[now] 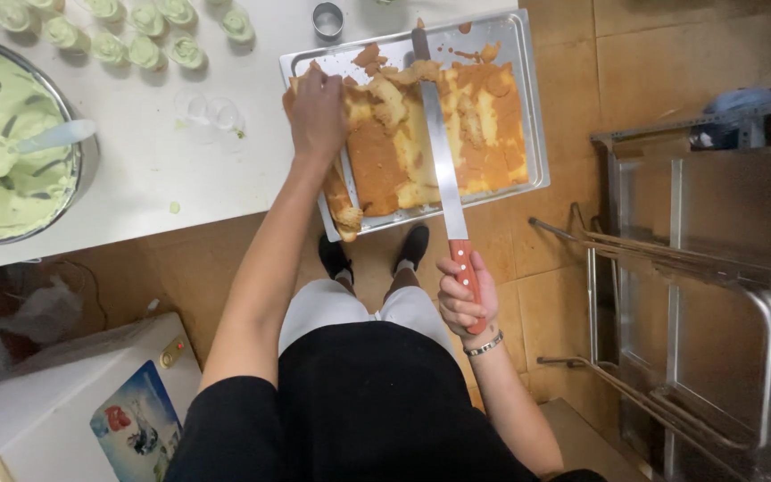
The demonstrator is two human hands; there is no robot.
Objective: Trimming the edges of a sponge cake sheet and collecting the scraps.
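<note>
A metal baking tray (528,107) hangs over the white table's front edge and holds a sheet of orange-brown sponge cake (470,134) with a torn, patchy crust. My left hand (317,112) presses down on the cake's left end, near loose strips of trimmed cake (343,207). My right hand (464,296) grips the red handle of a long knife (440,152). Its blade lies lengthwise across the cake, tip at the tray's far rim.
A large metal bowl of pale green cream (6,152) with a spatula sits at the left. Several small cups of green cream (145,40) line the table's back. A small metal cup (327,18) stands by the tray. A metal rack (698,268) stands at right, a white box (73,402) below left.
</note>
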